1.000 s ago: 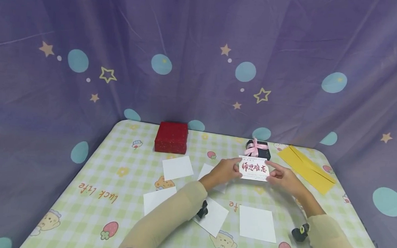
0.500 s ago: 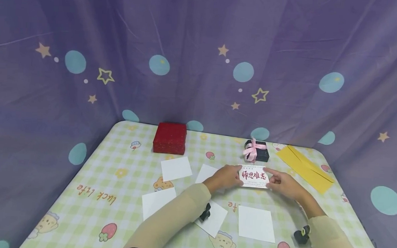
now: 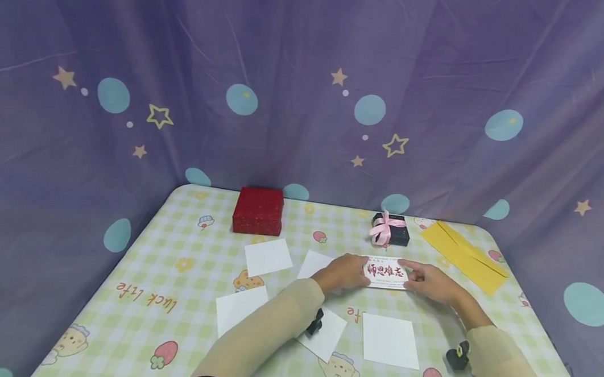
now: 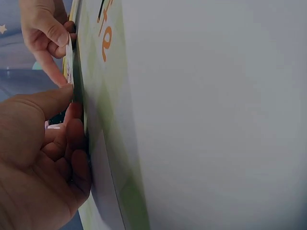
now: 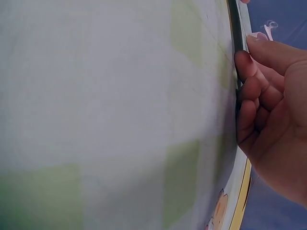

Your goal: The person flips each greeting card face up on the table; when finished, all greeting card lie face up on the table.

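Observation:
A white card (image 3: 385, 272) printed with large red characters lies low over the table, just in front of a small black gift box (image 3: 399, 234) with a pink ribbon. My left hand (image 3: 348, 272) pinches the card's left edge between thumb and fingers. At its right edge, my right hand (image 3: 431, 282) pinches it too. In the left wrist view the card shows nearly edge-on, low above the cloth, between the thumb of my left hand (image 4: 38, 158) and the other hand. The right wrist view has my right hand (image 5: 278, 110) with its lower fingers curled close to the cloth.
Several blank white sheets lie around, among them one sheet (image 3: 391, 341) nearer me and another sheet (image 3: 269, 257) to the left. A red box (image 3: 258, 212) stands at the back left. A yellow envelope (image 3: 464, 258) lies at the right on the checked tablecloth (image 3: 191, 342).
Both hands have brought the card down and toward me, away from the gift box, which it partly covered before. The boxes, sheets and envelope have stayed put.

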Motion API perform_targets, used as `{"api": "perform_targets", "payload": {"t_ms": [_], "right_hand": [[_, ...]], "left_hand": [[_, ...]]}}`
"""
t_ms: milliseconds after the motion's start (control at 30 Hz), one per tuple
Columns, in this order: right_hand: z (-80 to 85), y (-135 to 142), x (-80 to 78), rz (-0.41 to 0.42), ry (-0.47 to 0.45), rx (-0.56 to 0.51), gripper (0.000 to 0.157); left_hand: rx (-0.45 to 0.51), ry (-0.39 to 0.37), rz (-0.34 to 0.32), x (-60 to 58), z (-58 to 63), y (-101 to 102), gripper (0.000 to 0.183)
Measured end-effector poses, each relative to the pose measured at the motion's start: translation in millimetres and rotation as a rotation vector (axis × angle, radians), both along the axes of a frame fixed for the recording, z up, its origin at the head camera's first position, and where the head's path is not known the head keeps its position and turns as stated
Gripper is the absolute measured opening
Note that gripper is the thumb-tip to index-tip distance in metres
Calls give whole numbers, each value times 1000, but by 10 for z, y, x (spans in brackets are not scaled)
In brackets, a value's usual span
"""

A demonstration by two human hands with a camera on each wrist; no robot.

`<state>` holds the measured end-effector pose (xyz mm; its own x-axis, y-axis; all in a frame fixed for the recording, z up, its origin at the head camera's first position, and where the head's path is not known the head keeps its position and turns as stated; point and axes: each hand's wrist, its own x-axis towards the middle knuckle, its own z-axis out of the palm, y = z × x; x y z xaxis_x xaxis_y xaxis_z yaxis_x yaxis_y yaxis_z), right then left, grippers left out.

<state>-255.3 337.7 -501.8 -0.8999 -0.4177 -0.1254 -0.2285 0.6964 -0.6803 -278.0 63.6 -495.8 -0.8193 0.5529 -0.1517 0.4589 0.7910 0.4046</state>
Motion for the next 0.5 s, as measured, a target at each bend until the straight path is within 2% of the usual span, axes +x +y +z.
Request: {"api": "perform_targets", "payload": {"t_ms": [100,300,500], "right_hand": [[7,0,-16,1,-16,14,63],[12,-10,-19,-16,-40,49,62],[26,-29,-14,-37,-36,88,60]], "left_hand": [[-7,10,-19,-11,7,0,55],[-67,23,-37,9,52,8,50],[-108,48,-40,41,72,11,54]]}}
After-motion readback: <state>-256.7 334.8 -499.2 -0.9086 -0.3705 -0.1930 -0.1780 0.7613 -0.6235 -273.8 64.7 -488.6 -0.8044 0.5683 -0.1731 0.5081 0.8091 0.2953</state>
